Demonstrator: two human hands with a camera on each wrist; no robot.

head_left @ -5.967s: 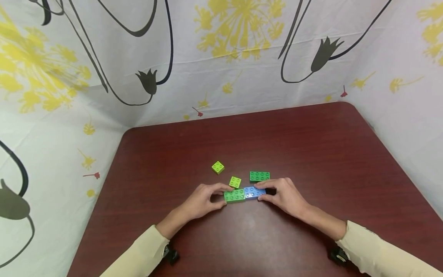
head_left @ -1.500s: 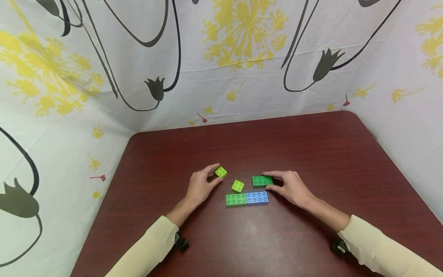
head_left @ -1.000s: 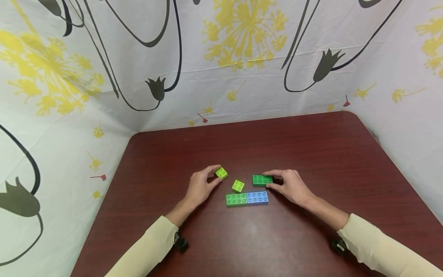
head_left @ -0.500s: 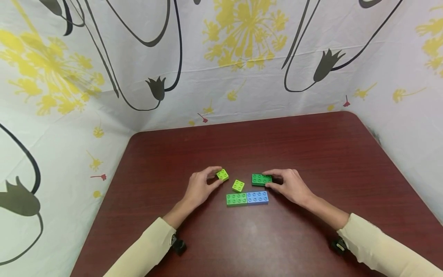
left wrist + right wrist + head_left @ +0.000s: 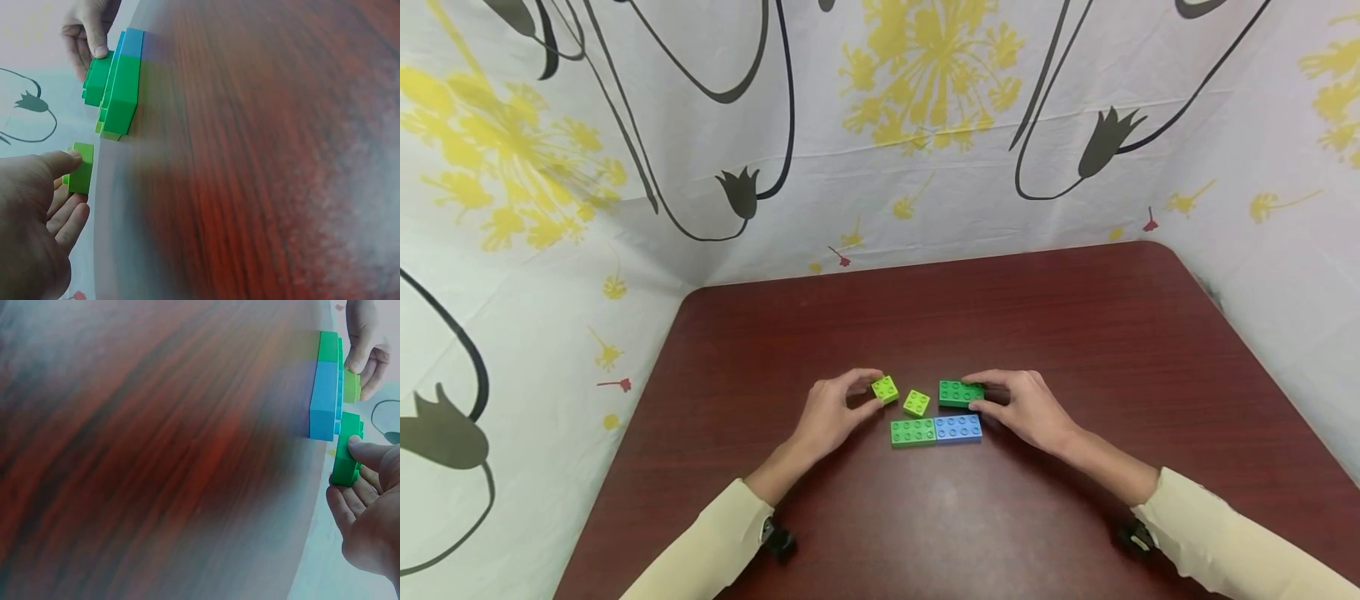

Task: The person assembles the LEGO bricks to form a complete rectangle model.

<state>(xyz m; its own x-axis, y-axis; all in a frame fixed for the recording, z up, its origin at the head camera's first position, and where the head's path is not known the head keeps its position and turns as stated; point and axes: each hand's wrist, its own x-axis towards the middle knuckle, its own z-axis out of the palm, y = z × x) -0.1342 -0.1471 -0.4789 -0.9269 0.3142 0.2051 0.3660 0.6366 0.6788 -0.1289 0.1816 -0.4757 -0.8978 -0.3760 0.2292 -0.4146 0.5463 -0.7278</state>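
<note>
My left hand [image 5: 829, 411] pinches a small lime-green building block [image 5: 885, 390] between thumb and fingers; the left wrist view shows the thumb on that lime block [image 5: 80, 169]. With my right hand [image 5: 1024, 407] I grip the right end of a dark green block [image 5: 957, 393], thumb at the near side and fingers at the far side. Between the two lies a second lime block [image 5: 917, 403], turned at an angle and touched by neither hand. Just nearer to me, a mid-green block [image 5: 913, 432] and a blue block [image 5: 958, 428] sit end to end in one row.
The blocks rest on a dark red-brown table [image 5: 925, 517] with rounded far corners. A white patterned cloth [image 5: 865, 200] hangs behind the table and along both sides. A small black device [image 5: 778, 540] is on the left wrist, another [image 5: 1137, 537] on the right.
Both hands have left the green-and-blue row and taken hold of other blocks. Lately the left hand's lime block has come nearer and rightward, while the dark green block has shifted slightly left.
</note>
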